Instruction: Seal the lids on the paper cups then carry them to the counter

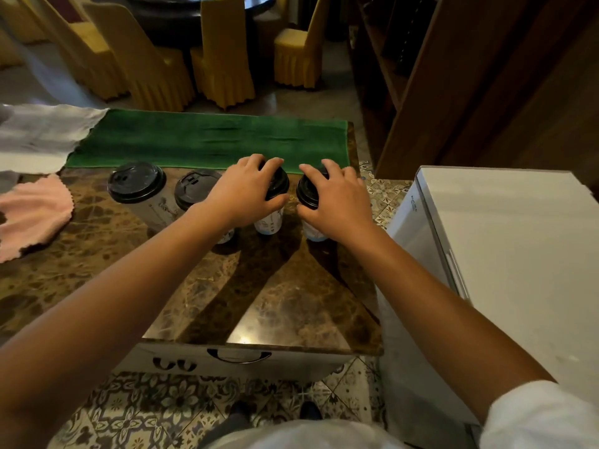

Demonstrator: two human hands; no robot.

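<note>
Sitting under each hand's grip (246, 186) (337, 196), one lidded cup (270, 222) (311, 234)

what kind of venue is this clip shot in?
Probably a restaurant or banquet hall. Yellow-covered chairs ring a dark round dining table behind, and four lidded paper cups stand on a marble-topped service table by a green cloth.
</note>
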